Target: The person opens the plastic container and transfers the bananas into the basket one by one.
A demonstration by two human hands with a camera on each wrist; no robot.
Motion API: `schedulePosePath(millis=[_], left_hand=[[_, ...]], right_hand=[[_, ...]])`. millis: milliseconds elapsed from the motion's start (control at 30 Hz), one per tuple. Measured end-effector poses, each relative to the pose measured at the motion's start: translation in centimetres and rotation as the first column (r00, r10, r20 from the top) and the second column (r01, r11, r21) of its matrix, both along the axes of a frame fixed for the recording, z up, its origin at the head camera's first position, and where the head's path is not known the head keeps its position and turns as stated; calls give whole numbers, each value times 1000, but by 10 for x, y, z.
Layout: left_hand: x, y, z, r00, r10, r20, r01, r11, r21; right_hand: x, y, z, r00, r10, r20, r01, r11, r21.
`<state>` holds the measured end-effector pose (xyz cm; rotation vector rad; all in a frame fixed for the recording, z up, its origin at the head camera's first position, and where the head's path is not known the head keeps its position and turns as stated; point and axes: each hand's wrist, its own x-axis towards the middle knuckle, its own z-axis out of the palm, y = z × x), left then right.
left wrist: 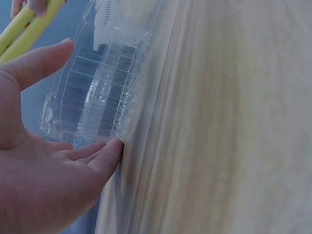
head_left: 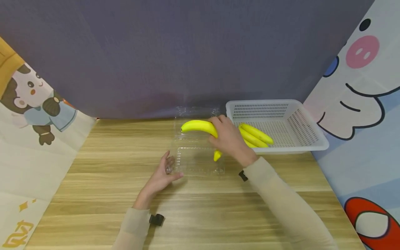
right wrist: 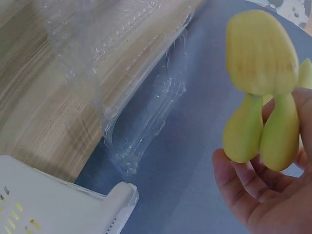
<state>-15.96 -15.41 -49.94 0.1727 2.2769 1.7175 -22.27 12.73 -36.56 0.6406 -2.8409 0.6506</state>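
While the left hand (head_left: pixel 160 175) touches the clear box (head_left: pixel 197 149) open-fingered, the right hand (head_left: pixel 229 139) grips bananas (head_left: pixel 198 126)

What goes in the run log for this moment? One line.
right hand: holds banana bunch above clear clamshell box | left hand: touches box edge | basket: bananas inside

My right hand (head_left: pixel 229 140) grips a bunch of yellow bananas (head_left: pixel 200 126) by the stem end, held curved above the open clear clamshell box (head_left: pixel 198 152); the box lies on the surface, lid tipped back, its near left corner touching my left hand (head_left: pixel 160 177).
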Motion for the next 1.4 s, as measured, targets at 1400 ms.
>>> schedulePosePath(millis=[1400], left_hand=[[-1,0,1,1000,-14,-7,14,1000,-3]], right_hand=[[-12,86,21,969,-228,94,246,881,-404]])
